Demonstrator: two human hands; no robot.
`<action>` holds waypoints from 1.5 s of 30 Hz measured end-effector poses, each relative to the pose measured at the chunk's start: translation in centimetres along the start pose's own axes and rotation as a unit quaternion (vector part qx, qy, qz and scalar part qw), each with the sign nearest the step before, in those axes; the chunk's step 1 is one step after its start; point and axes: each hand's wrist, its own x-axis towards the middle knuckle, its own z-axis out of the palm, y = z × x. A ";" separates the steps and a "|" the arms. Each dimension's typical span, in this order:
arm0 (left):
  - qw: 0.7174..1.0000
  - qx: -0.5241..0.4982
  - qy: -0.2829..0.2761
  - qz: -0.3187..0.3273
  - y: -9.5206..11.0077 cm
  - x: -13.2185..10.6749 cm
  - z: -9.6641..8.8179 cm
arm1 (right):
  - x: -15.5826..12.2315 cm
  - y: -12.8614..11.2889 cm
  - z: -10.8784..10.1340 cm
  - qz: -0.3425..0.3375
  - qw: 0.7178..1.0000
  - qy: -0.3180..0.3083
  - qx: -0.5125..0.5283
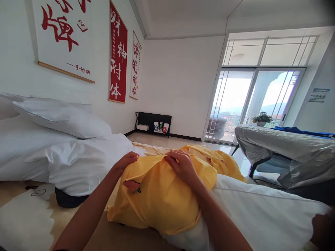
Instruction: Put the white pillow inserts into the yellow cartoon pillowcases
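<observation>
In front of me a yellow pillowcase (159,195) with a red printed motif is pulled over part of a white pillow (256,205), whose other end sticks out to the right. My left hand (128,161) pinches the cloth at its upper left edge. Further right, my right hand (181,165) grips the same yellow cloth near its top edge, with the fingers curled into the fabric. Behind it lies more yellow fabric (220,160), bunched up. Whether that is a separate piece I cannot tell.
White pillows (62,115) and a white bundle (78,164) are heaped at left on the patterned bedding (26,216). A low black shelf (146,120) stands by the far wall. To the right is a plastic-covered table (259,139) with a chair (272,164), before glass sliding doors (235,94).
</observation>
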 end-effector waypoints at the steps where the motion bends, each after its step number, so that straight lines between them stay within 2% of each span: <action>1: 1.000 0.018 -0.011 -0.002 -0.5 0.3 0.1 | -0.1 0.7 0.1 0.011 1.000 -0.003 -0.018; 3: 0.998 0.054 -0.022 0.002 -1.3 1.1 0.2 | -0.5 2.1 0.2 0.046 0.997 -0.021 -0.053; 6: 0.994 0.102 0.005 0.029 -1.8 1.7 -0.1 | -0.9 3.8 0.2 0.104 0.989 -0.069 -0.079; 7: 0.992 0.118 0.032 0.044 -1.6 1.5 -0.2 | -0.9 4.1 0.2 0.118 0.987 -0.078 -0.082; 9: 0.974 0.151 0.133 0.104 -0.9 0.2 -0.3 | -0.9 4.3 0.2 0.131 0.985 -0.082 -0.078; 11: 0.937 0.178 0.236 0.185 0.4 -1.8 -0.1 | -0.7 4.3 0.3 0.134 0.985 -0.082 -0.068; 12: 0.921 0.201 0.248 0.221 1.0 -2.8 0.2 | -0.6 4.2 0.3 0.134 0.985 -0.083 -0.064; 13: 0.912 0.235 0.226 0.247 1.6 -3.8 0.7 | -0.6 4.2 0.4 0.132 0.986 -0.085 -0.060; 14: 0.908 0.278 0.176 0.259 2.0 -4.6 1.3 | -0.5 4.1 0.4 0.131 0.986 -0.084 -0.058; 16: 0.890 0.372 0.074 0.253 2.2 -5.4 2.5 | -0.4 4.0 0.5 0.127 0.987 -0.077 -0.057; 17: 0.882 0.404 0.051 0.238 2.0 -5.4 3.2 | -0.4 3.9 0.5 0.122 0.988 -0.072 -0.057; 18: 0.878 0.423 0.050 0.218 1.6 -5.2 3.7 | -0.4 3.8 0.5 0.115 0.989 -0.068 -0.058; 21: 0.880 0.435 0.100 0.163 0.3 -4.2 4.7 | -0.5 3.5 -0.1 0.087 0.991 -0.074 -0.069; 24: 0.881 0.433 0.131 0.141 -0.3 -3.4 4.8 | -1.0 3.6 -2.0 0.086 0.986 -0.115 -0.087; 26: 0.894 0.416 0.115 0.119 -0.4 -3.3 4.8 | -1.7 4.3 -3.9 0.102 0.979 -0.140 -0.103; 29: 0.915 0.393 0.053 0.073 -0.4 -3.2 4.9 | -3.3 6.6 -6.6 0.132 0.966 -0.163 -0.153; 32: 0.923 0.380 0.020 0.059 -0.4 -3.4 5.0 | -5.8 9.9 -8.3 0.210 0.949 -0.164 -0.169; 34: 0.926 0.368 0.025 0.084 0.1 -3.6 4.9 | -7.8 11.9 -8.7 0.280 0.937 -0.163 -0.131; 36: 0.920 0.368 0.034 0.132 1.2 -3.7 4.5 | -9.3 13.2 -8.8 0.316 0.928 -0.180 -0.080; 38: 0.900 0.387 0.062 0.191 2.9 -3.7 4.2 | -9.9 13.5 -9.0 0.311 0.926 -0.210 -0.041; 41: 0.853 0.412 0.153 0.282 5.6 -3.7 3.9 | -9.0 12.6 -10.1 0.279 0.932 -0.227 -0.033; 43: 0.818 0.412 0.215 0.339 7.1 -3.9 3.7 | -7.9 11.6 -11.7 0.262 0.944 -0.194 -0.055; 45: 0.799 0.410 0.239 0.369 8.2 -4.3 3.5 | -7.0 10.7 -13.8 0.243 0.957 -0.143 -0.069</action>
